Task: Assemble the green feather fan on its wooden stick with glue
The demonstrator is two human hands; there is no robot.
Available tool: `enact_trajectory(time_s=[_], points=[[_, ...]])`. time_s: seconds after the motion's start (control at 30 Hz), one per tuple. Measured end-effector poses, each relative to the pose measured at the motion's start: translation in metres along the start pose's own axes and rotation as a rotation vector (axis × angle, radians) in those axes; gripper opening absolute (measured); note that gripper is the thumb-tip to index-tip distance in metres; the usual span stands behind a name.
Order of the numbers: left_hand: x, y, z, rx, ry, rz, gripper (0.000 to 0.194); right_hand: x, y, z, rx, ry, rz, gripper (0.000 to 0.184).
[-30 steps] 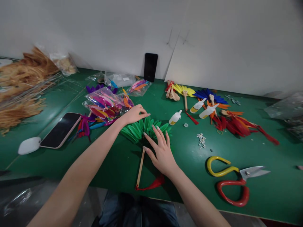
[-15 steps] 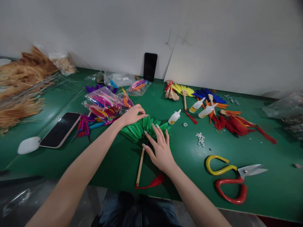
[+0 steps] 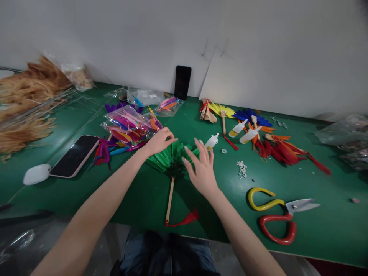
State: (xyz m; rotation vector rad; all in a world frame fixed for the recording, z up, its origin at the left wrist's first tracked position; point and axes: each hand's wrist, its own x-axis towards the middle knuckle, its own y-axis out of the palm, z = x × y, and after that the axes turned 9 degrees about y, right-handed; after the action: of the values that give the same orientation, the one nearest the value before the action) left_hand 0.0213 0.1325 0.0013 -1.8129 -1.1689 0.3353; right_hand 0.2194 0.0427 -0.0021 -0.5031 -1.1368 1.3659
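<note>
A green feather fan (image 3: 160, 159) lies on the table in front of me, with dark feather ends at its base, a slim wooden handle (image 3: 170, 201) and a red tassel (image 3: 189, 217). My left hand (image 3: 160, 142) is at the fan's top edge, its fingers closed in a pinch on the green feathers; the exact contact is partly hidden. Over the fan's right side hovers my right hand (image 3: 202, 166), fingers spread and holding nothing. Just beyond its fingertips stands a small glue bottle (image 3: 212, 142), partly covered by them.
Scissors (image 3: 283, 209) lie at the right, near small white beads (image 3: 242, 169). Two more glue bottles (image 3: 249, 135), a yellow fan (image 3: 222, 110) and a blue fan (image 3: 251, 117) sit farther back. Bagged feathers (image 3: 126, 126) and a phone (image 3: 74, 156) are at the left.
My right hand has lifted off the fan's base and shifted right, uncovering the dark feather ends and the top of the handle. My left hand has barely moved.
</note>
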Motion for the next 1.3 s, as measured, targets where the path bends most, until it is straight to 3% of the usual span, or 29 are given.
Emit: enact_trajectory(time_s=[0.1, 0.23, 0.3, 0.43, 0.7, 1.3], points=[[-0.002, 0.000, 0.002, 0.005, -0.002, -0.001, 0.026, 0.034, 0.003, -0.007, 0.037, 0.059, -0.067, 0.033], [-0.003, 0.002, 0.005, 0.007, -0.003, -0.010, 0.021, 0.071, 0.023, -0.004, 0.100, 0.026, 0.117, 0.027], [-0.004, 0.004, 0.008, 0.009, 0.004, -0.023, 0.020, 0.078, 0.036, -0.002, 0.081, 0.056, 0.137, 0.027], [-0.006, 0.007, 0.013, 0.004, 0.009, -0.052, 0.019, 0.074, 0.049, -0.002, 0.112, 0.079, 0.122, 0.026], [-0.006, 0.006, 0.008, 0.000, -0.020, -0.045, 0.020, 0.069, 0.048, -0.002, 0.212, 0.134, 0.185, 0.013], [-0.010, -0.002, 0.003, 0.019, -0.037, -0.001, 0.023, 0.069, 0.048, -0.009, 0.254, 0.137, 0.226, 0.019]])
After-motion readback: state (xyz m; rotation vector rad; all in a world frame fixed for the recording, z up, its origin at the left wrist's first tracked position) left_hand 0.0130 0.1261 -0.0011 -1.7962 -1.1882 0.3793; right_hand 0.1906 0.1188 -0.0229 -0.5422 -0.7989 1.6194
